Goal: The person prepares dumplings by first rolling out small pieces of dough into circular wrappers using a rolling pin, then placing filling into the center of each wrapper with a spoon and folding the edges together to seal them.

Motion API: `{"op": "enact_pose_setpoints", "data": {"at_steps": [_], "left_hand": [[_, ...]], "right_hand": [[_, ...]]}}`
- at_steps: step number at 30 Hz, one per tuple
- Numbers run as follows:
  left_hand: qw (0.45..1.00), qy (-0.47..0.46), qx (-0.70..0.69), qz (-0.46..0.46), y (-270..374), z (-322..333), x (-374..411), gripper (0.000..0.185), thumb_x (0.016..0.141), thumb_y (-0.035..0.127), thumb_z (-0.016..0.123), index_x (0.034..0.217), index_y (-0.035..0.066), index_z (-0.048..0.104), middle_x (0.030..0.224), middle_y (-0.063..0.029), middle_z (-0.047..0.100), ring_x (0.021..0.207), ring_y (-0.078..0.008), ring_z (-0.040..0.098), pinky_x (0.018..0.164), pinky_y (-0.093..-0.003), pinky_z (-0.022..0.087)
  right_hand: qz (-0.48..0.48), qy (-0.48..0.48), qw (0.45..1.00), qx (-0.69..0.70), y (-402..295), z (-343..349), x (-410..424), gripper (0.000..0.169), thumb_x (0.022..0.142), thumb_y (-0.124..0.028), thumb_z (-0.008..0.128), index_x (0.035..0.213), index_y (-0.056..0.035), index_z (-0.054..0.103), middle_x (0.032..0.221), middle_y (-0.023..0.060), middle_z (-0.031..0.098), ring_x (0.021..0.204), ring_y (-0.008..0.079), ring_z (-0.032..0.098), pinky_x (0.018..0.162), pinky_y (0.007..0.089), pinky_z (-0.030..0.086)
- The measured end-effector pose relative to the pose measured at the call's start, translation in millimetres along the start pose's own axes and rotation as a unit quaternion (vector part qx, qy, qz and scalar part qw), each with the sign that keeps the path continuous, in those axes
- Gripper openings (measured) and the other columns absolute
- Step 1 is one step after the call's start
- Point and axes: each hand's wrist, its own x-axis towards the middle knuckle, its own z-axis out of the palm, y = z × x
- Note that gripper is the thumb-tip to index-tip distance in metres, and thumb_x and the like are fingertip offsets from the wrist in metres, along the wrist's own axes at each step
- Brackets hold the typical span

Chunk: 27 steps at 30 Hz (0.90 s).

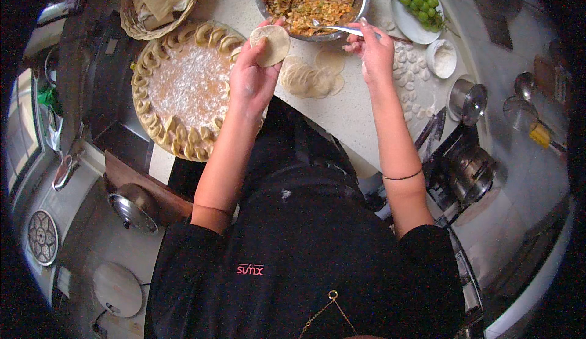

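A round dough wrapper (276, 46) rests in my left hand (252, 71), the thumb on its face. My right hand (377, 52) grips a metal spoon (345, 29), whose tip is over the near edge of a vegetable filling (316, 9) in a steel bowl (365, 7). Overlapping wrappers (306, 80) lie on the counter between my hands. To the left, folded dumplings (146, 68) ring a floured round tray (187, 87), partly hidden by my left forearm. Small floured dough pieces (405, 71) lie on the counter beyond my right wrist.
A wicker basket (132, 27) with cloth stands at the back left. Green grapes (419, 4) on a white plate (412, 34), a small bowl of flour (442, 59) and a metal container (467, 101) stand on the right. A lidded pan (135, 208) is at the lower left.
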Motion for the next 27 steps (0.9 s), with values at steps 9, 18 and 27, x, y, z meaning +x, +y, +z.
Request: {"op": "enact_pose_setpoints", "data": {"at_steps": [9,18,27], "left_hand": [[0.997,0.066,-0.023,0.032,-5,11,20,0.043,0.105,0.014,0.042,0.145,-0.003,0.043,0.149,-0.0226,0.050,0.139,-0.0331,0.048,0.120,-0.0449,0.036],[0.997,0.028,-0.068,0.024,-26,57,44,0.041,0.110,0.020,0.035,0.145,0.005,0.050,0.147,-0.0129,0.054,0.137,-0.0292,0.050,0.118,-0.0454,0.038],[0.990,0.035,-0.136,0.010,-36,85,51,0.038,0.110,0.019,0.037,0.142,0.001,0.050,0.142,-0.0147,0.057,0.132,-0.0302,0.053,0.120,-0.0473,0.036]], "right_hand": [[-0.010,0.063,0.993,0.096,-13,6,-15,0.039,0.106,-0.029,0.058,0.111,0.0085,0.067,0.078,0.0063,0.062,0.064,0.0126,0.057,0.065,0.0299,0.056],[-0.044,0.019,0.987,0.157,-22,24,-64,0.032,0.105,-0.025,0.059,0.117,0.0042,0.067,0.084,0.0056,0.066,0.071,0.0142,0.065,0.071,0.0321,0.060],[-0.323,0.018,0.932,-0.162,5,26,-82,0.029,0.098,-0.007,0.060,0.124,-0.0031,0.071,0.104,0.0083,0.070,0.092,0.0180,0.068,0.083,0.0306,0.055]]}}
